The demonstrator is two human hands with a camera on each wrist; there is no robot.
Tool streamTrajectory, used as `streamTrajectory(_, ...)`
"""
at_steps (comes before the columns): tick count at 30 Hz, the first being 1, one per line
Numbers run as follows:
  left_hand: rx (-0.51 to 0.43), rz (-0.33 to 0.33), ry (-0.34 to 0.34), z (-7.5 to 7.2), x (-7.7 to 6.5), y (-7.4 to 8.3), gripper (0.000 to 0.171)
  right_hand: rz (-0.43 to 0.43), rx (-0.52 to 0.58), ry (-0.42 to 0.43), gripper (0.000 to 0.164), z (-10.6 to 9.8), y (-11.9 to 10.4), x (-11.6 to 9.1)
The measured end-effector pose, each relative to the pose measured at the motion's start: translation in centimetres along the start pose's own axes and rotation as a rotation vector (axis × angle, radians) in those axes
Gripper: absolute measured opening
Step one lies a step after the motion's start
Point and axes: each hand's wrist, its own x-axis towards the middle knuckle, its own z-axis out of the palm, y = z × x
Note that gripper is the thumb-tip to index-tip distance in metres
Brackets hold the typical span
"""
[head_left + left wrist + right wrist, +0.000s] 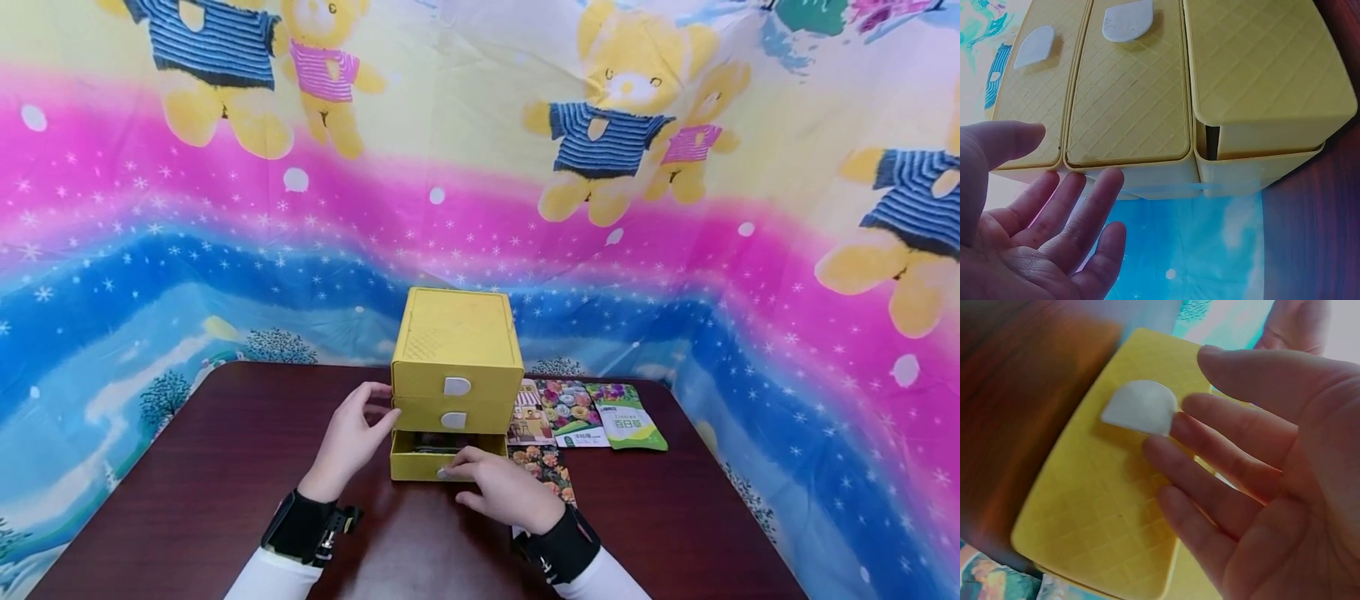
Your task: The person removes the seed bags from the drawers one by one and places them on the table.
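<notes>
A yellow desktop drawer cabinet (457, 333) with three stacked drawers stands on the table. Its bottom drawer (412, 468) is pulled partly out, and something dark lies inside, too shadowed to identify. My left hand (352, 437) is beside the cabinet's left side, fingers loosely extended; the left wrist view has its fingertips close to the side edge of the drawers. At the bottom drawer's front, my right hand (510, 492) reaches in from the right. Its fingertips are at the white pull tab (1141, 407), with the thumb apart and nothing gripped.
To the cabinet's right lie several printed flower packets, among them a green-and-white one (626, 419), a multicoloured one (573, 412) and an orange-flowered one (543, 467) partly behind my right hand. A patterned cloth (450, 200) with bears hangs behind the dark wooden table (187, 483).
</notes>
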Motion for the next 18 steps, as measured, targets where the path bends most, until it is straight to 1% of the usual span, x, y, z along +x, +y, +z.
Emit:
streamTrajectory(9,-0.016,0.006,0.004,0.1,0.0,0.0,0.035,-0.043,-0.045,-0.086,0.027,-1.0,-1.5,-0.9)
streamTrajectory(18,-0.016,0.001,0.008,0.2,-0.2,0.0,0.035,-0.061,-0.031,-0.142,0.027,-1.7,-3.0,-1.8)
